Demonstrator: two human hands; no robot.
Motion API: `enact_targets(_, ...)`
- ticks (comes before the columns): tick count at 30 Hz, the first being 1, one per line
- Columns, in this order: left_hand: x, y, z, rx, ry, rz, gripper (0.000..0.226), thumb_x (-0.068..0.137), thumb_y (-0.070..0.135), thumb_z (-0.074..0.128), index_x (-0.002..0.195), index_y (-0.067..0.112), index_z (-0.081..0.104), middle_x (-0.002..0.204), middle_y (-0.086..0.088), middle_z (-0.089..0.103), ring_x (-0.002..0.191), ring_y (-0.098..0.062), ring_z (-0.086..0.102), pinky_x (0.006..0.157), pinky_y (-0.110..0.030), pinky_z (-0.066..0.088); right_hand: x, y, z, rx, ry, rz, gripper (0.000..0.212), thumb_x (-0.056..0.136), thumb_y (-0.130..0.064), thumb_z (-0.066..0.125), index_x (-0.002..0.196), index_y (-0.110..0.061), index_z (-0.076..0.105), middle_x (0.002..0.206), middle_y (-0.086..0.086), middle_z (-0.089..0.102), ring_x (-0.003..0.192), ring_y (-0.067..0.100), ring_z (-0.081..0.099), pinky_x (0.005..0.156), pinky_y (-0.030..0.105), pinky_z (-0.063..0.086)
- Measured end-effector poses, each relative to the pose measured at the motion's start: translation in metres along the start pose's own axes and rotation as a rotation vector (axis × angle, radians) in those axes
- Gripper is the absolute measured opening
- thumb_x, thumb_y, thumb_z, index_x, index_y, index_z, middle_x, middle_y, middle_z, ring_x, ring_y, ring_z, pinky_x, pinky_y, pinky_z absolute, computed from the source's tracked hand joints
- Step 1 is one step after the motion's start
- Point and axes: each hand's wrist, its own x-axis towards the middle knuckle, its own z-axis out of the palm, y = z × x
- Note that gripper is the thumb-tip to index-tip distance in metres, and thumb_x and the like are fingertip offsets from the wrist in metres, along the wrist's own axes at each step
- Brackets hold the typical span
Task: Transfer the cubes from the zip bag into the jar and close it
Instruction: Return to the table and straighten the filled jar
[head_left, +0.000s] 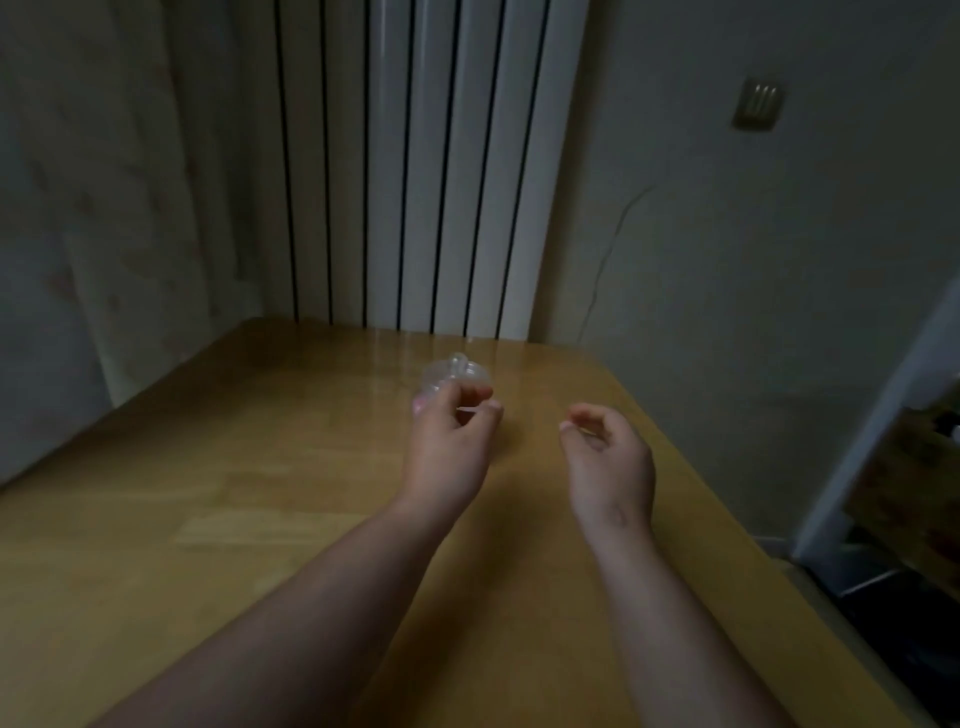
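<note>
Table of pale wood ran ahead of me to a white radiator at the wall. Both my forearms lay out over it, the left hand further forward than the right hand, the two well apart. The right hung above the wood with fingers loosely curled and nothing in it. The left had its fingers curled in tight. A thin pale streak lay by its thumb tip, and I could not tell whether that was an edge of the bag pinched there or only a nail. The jar, small and clear, stood just beyond the left fingertips, partly hidden by them. It seemed upright, with a knobbed lid on top, though the blur left that unsure. A pink blur showed left of those knuckles, perhaps a cube. As I judged it, the jar was the left hand's to take: it lay dead ahead of it, while the right would have to cross inward and forward.
</note>
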Motion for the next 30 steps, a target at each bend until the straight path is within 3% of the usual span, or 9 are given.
enact_targets(4, 0.021, -0.019, -0.023, 0.043, 0.056, 0.003, 0.014, 0.093, 0.032, 0.062, 0.106, 0.028, 0.064, 0.115, -0.003, 0.063, 0.098, -0.014, 0.064, 0.076, -0.032, 0.057, 0.003, 0.003, 0.042, -0.010, -0.066, 0.025, 0.016, 0.088, -0.010, 0.066, 0.096, -0.023, 0.064, 0.093, -0.004, 0.067, 0.089, 0.014, 0.066, 0.073, 0.017, 0.045)
enact_targets(8, 0.040, -0.036, -0.038, 0.075, 0.119, -0.040, 0.024, 0.088, 0.035, 0.065, 0.109, 0.024, 0.061, 0.117, -0.003, 0.060, 0.103, -0.016, 0.061, 0.089, -0.040, 0.054, 0.014, 0.007, 0.074, -0.048, -0.129, 0.095, 0.019, 0.087, -0.015, 0.069, 0.105, -0.018, 0.068, 0.099, 0.000, 0.068, 0.088, 0.012, 0.062, 0.062, 0.009, 0.039)
enact_targets(12, 0.052, -0.051, -0.045, -0.051, 0.076, -0.217, 0.043, 0.094, 0.023, 0.063, 0.133, 0.028, 0.044, 0.121, 0.009, 0.052, 0.062, 0.006, 0.063, 0.046, -0.014, 0.050, 0.024, 0.015, 0.100, -0.100, -0.218, 0.169, 0.034, 0.080, -0.009, 0.069, 0.113, -0.021, 0.066, 0.104, -0.003, 0.065, 0.089, 0.013, 0.057, 0.071, 0.021, 0.042)
enact_targets(14, 0.062, -0.061, -0.048, -0.097, 0.043, -0.299, 0.057, 0.093, 0.015, 0.060, 0.146, 0.024, 0.040, 0.133, 0.000, 0.054, 0.070, 0.007, 0.055, 0.061, -0.018, 0.052, 0.026, 0.015, 0.108, -0.052, -0.247, 0.208, 0.043, 0.075, -0.003, 0.069, 0.112, -0.026, 0.065, 0.103, -0.007, 0.065, 0.091, 0.015, 0.060, 0.075, 0.023, 0.046)
enact_targets(18, 0.069, -0.063, -0.051, -0.154, -0.079, -0.347, 0.059, 0.084, 0.000, 0.058, 0.140, 0.021, 0.052, 0.098, 0.010, 0.071, 0.084, -0.009, 0.069, 0.074, -0.022, 0.056, 0.024, 0.019, 0.117, 0.081, -0.353, 0.258, 0.049, 0.064, -0.001, 0.072, 0.101, -0.032, 0.065, 0.102, -0.003, 0.073, 0.093, 0.020, 0.069, 0.081, 0.049, 0.060)
enact_targets(21, 0.068, -0.063, -0.056, -0.204, -0.074, -0.381, 0.074, 0.069, 0.006, 0.066, 0.140, 0.022, 0.052, 0.098, 0.001, 0.077, 0.089, -0.035, 0.073, 0.081, -0.047, 0.057, 0.023, 0.021, 0.118, 0.059, -0.352, 0.236, 0.047, 0.068, 0.004, 0.073, 0.093, -0.034, 0.062, 0.099, -0.007, 0.071, 0.094, 0.019, 0.068, 0.086, 0.046, 0.058)
enact_targets(23, 0.069, -0.063, -0.065, -0.202, -0.048, -0.396, 0.081, 0.062, 0.010, 0.066, 0.141, 0.023, 0.052, 0.111, -0.005, 0.075, 0.092, -0.037, 0.073, 0.086, -0.056, 0.057, 0.020, 0.021, 0.119, 0.053, -0.367, 0.245, 0.055, 0.068, 0.003, 0.077, 0.105, -0.034, 0.059, 0.105, -0.004, 0.069, 0.100, 0.019, 0.066, 0.091, 0.042, 0.055)
enact_targets(26, 0.063, -0.064, -0.080, -0.189, -0.041, -0.363, 0.070, 0.067, 0.007, 0.064, 0.135, 0.020, 0.057, 0.119, -0.007, 0.072, 0.087, -0.027, 0.075, 0.085, -0.053, 0.058, 0.011, 0.019, 0.120, 0.073, -0.411, 0.260, 0.076, 0.067, 0.001, 0.082, 0.132, -0.026, 0.054, 0.117, 0.004, 0.068, 0.104, 0.021, 0.066, 0.087, 0.036, 0.056)
enact_targets(30, 0.054, -0.067, -0.098, -0.202, -0.049, -0.373, 0.056, 0.083, -0.003, 0.061, 0.135, 0.016, 0.055, 0.108, -0.006, 0.075, 0.080, -0.024, 0.076, 0.063, -0.037, 0.061, -0.001, 0.014, 0.119, 0.062, -0.474, 0.232, 0.081, 0.067, -0.002, 0.083, 0.139, -0.018, 0.050, 0.116, 0.001, 0.066, 0.105, 0.018, 0.065, 0.080, 0.025, 0.054)
